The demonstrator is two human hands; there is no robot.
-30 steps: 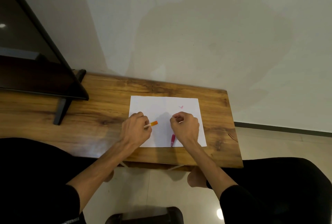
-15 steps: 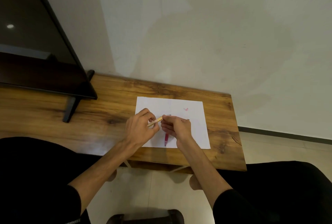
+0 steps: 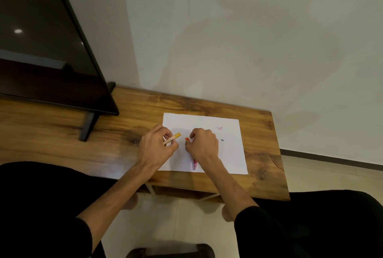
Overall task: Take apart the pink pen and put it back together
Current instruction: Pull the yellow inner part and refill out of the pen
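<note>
Pink pen in pieces on white paper, both hands pinching parts

Wooden table point(image 3: 259, 154) against a pale wall, white paper sheet point(image 3: 232, 154) lying flat near its right end. Both hands over the sheet.

Left hand point(image 3: 157, 148) at the sheet's left edge, fingers curled closed around a thin yellowish refill stick point(image 3: 173, 138); its yellow end pokes out to the right, toward the other hand, tilted slightly up-far. Rest of the stick hidden inside the fist.

Right hand point(image 3: 204, 146) mid-sheet, knuckles up, fingertips pinched together on a small orange piece point(image 3: 187, 139) at its left side. Piece is tiny, exact shape unclear. Gap between the stick's end and the orange piece; not touching.

Pink pen barrel point(image 3: 194, 164) lies on the paper under the right wrist, only its near end visible, pointing toward the near edge of the sheet. Cannot tell if the right hand also touches it.

Two loose bits on the sheet right of the right hand: small pink part point(image 3: 219, 128) toward the far edge, small dark grey part point(image 3: 222, 139) just nearer. Both apart from the hand.

Black TV screen point(image 3: 51, 50) on a stand at the table's left. Black sleeves at both forearms, dark-clad knees low in view.
</note>
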